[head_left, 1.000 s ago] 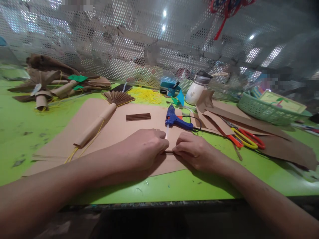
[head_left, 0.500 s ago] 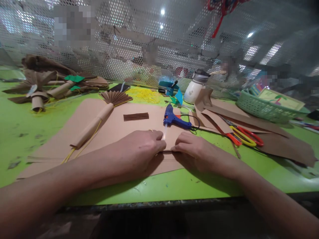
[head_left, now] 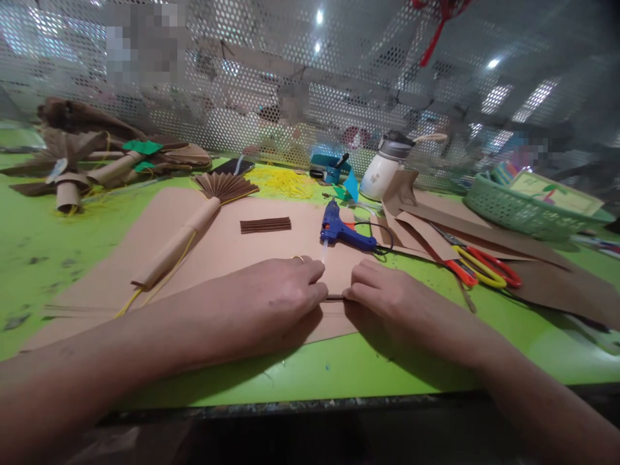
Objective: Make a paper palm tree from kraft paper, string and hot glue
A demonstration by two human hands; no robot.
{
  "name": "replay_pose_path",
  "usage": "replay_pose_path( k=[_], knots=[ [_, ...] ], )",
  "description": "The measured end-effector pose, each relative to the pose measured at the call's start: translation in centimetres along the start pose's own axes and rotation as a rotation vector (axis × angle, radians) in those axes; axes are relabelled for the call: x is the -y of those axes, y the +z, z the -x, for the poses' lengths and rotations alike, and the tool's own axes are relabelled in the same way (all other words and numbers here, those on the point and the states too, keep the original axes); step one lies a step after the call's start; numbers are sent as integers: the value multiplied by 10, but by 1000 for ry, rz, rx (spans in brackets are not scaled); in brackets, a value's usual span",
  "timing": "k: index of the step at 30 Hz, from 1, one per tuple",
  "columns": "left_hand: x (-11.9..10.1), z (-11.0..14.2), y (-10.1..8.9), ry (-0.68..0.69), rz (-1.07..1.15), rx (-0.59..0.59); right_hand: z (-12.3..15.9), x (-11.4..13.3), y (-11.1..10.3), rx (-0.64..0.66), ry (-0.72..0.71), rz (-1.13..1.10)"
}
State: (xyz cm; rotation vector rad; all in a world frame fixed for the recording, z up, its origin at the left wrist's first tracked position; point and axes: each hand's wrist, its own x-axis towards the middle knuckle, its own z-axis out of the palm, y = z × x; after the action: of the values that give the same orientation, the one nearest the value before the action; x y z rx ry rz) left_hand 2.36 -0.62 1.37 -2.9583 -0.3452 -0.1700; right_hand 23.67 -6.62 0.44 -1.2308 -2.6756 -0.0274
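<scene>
My left hand [head_left: 285, 290] and my right hand [head_left: 382, 287] press their closed fingers on a thin folded strip of brown paper [head_left: 334, 298]. Only its middle shows between them; the ends are under my fingers. Beneath it lie large sheets of brown paper [head_left: 271, 248]. Just beyond my fingertips rests a blue glue gun [head_left: 339, 229], its clear glue stick pointing towards me. A pleated brown paper strip [head_left: 265, 225] lies flat further left. Beside it is a rolled paper tube [head_left: 177, 245] with a pleated fan [head_left: 225, 186] at its far end and yellow string along it.
Orange- and yellow-handled scissors [head_left: 484, 266] lie on brown paper pieces at right. A white bottle [head_left: 382, 171], yellow paper shreds [head_left: 281, 181] and a green basket [head_left: 523, 206] stand behind. Paper figures [head_left: 70, 174] lie at far left. A perforated screen [head_left: 252, 84] closes the back.
My hands have moved slightly apart along the paper strip, still pressing it. The view has shifted a little; the glue gun and other things lie as before.
</scene>
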Motion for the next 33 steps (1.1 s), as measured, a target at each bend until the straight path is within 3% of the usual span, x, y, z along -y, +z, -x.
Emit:
replay_pose_path(
  k=[3,6,12,15,22,29,33],
  knots=[
    [-2,0,3,14,-31,1,1,3,0,3,-6,20],
    [-3,2,3,-84,83,-53,1,3,4,-21,-45,74],
    [11,-4,-6,-472,658,-28,-2,-2,12,-149,-127,155],
    [16,-9,-7,-582,874,-3,-4,-2,12,-251,-165,142],
    [12,-8,-1,-530,1088,104,-6,-1,15,-332,-158,89],
    [11,-10,-8,-552,1062,127,-6,-6,-2,-336,44,-422],
    [7,-11,-2,-566,1046,108,-10,-4,-2,-265,131,-513]
  ],
)
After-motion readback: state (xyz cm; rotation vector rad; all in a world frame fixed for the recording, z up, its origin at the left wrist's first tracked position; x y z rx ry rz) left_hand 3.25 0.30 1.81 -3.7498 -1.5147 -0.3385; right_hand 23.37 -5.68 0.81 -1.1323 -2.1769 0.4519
